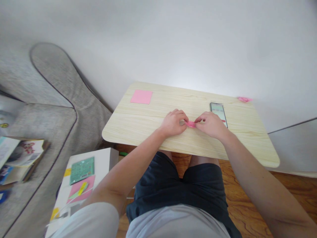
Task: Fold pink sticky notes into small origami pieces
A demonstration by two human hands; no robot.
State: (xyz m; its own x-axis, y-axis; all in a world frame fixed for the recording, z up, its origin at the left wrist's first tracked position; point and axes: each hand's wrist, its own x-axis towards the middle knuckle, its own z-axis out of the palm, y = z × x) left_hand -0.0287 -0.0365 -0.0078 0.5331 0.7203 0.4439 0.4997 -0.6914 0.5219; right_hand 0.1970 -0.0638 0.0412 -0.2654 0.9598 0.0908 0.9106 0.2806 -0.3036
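Observation:
Over the front middle of the light wood table point(128, 125), a small piece of folded pink paper point(190, 124) is pinched between my two hands. My left hand point(174, 122) has its closed fingertips on the paper's left end. Its right end is gripped by the fingers of my right hand point(211, 124). Part of the paper is hidden behind my fingers. Just beyond my right hand lies a phone point(220, 112) with its screen lit, its lower part close to the wrist. A flat pink square sheet point(141, 96) rests at the table's back left.
A crumpled or folded pink paper piece point(244, 99) sits at the back right corner. Left and below, a white cabinet point(101, 157) bears a green packet point(82, 169), pink paper and a yellow-green cutter point(83, 188). A grey sofa point(49, 125) with books stands farther left.

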